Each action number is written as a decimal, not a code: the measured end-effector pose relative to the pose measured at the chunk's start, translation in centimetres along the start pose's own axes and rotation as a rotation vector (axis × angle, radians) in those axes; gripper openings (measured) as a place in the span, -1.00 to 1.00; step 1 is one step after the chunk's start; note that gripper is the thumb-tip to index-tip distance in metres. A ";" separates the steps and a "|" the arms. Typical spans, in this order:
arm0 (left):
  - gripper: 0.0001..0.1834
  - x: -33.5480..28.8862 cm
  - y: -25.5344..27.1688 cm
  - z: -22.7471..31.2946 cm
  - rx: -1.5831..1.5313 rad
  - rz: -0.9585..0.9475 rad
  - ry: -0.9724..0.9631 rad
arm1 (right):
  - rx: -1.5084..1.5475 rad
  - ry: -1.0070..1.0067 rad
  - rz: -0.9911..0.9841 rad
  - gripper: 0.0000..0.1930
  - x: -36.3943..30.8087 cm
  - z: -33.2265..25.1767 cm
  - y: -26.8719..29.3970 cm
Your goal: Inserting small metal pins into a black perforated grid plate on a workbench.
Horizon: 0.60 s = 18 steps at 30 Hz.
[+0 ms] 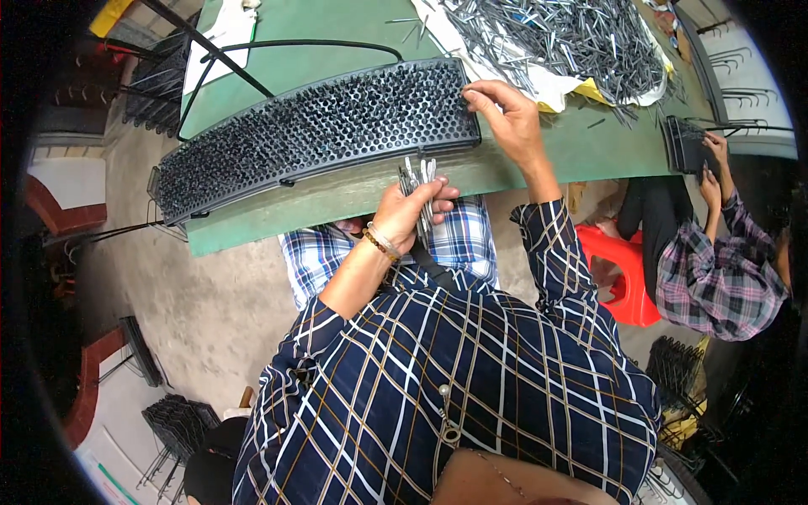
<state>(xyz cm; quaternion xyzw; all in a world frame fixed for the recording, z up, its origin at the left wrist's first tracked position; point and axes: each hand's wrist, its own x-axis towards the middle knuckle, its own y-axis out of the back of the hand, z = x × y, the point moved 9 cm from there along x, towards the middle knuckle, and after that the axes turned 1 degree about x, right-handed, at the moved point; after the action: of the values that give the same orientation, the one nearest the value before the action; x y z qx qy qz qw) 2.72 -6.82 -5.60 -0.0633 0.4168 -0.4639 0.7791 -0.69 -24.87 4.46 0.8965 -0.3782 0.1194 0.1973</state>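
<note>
Several slim grey rods [423, 172] stood bundled in the person's left hand [408, 206], its fingers curled around them, just on the near side of a black, hole-covered rack [337, 118] on a green table [252, 232]. The right hand [512, 118] had thumb and forefinger close together at the rack's right end, though whether they gripped anything could not be told. A loosened left grip could have dropped rods onto the checked cloth [465, 240] below.
</note>
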 end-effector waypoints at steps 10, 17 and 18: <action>-0.76 0.2 0.3 -0.5 -0.031 -0.007 0.020 | 0.000 0.008 -0.015 -0.88 -0.1 -0.1 0.1; -0.78 0.3 0.4 -0.6 -0.026 -0.017 0.016 | -0.037 0.038 -0.108 -0.86 0.1 -0.1 -0.4; -0.78 0.3 0.3 -0.5 -0.026 -0.019 0.016 | -0.038 0.038 -0.107 -0.86 0.0 0.2 -0.3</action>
<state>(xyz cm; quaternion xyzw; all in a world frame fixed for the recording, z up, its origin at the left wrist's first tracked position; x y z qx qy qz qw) 2.59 -6.77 -6.22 -0.0735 0.4286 -0.4662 0.7705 -0.50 -24.78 4.20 0.9091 -0.3282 0.1186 0.2276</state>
